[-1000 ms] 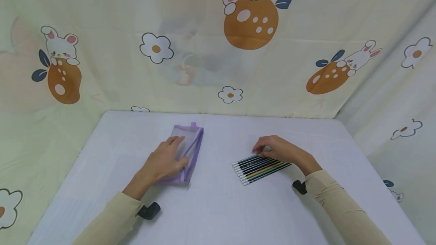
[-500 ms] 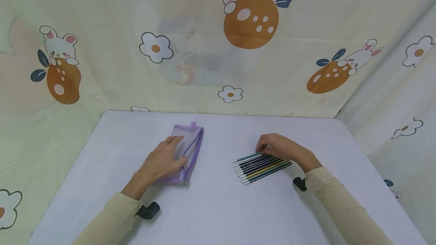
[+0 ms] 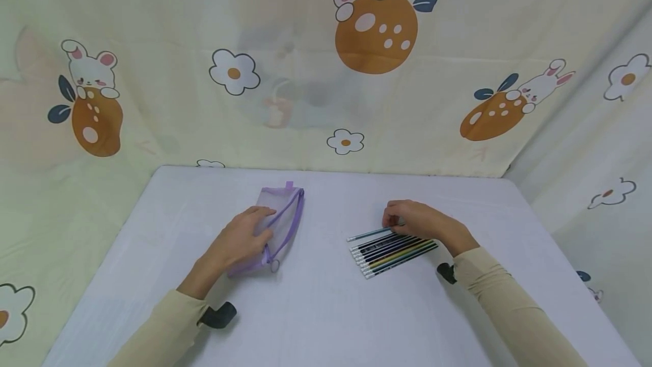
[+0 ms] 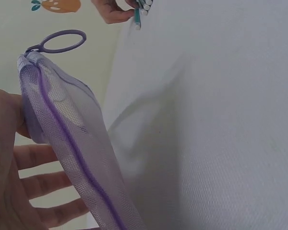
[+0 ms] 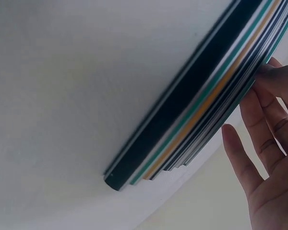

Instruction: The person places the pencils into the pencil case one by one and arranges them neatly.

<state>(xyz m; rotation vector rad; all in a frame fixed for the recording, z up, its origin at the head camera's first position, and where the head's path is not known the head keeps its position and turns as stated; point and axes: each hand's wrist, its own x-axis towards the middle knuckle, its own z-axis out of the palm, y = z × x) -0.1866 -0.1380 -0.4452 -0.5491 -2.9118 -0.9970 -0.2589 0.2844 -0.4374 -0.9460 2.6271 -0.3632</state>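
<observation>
On the left half of the table lies a purple mesh zip pouch [image 3: 287, 217] with a ring on its zipper pull. My left hand [image 3: 236, 245] pinches its side, and in the left wrist view the mesh bulges in front of the fingers [image 4: 48, 184]. To the right, several striped pencils [image 3: 392, 255] with white ends lie side by side in a slanted row. My right hand [image 3: 420, 222] pinches the teal pencil [image 3: 365, 235] at the row's far edge; a narrow gap shows between it and the others. The right wrist view shows the pencils [image 5: 197, 103] beside the thumb and fingers.
A white cloth covers the table [image 3: 326, 316]. Behind it hangs a cream curtain [image 3: 168, 101] printed with rabbits and flowers. A black wrist device [image 3: 219, 315] sits under the left sleeve, another black device [image 3: 446, 272] under the right.
The teal pencil has come slightly apart from the row under the right hand. The pouch's zipper edge has bent and its near end shifted left with the left hand.
</observation>
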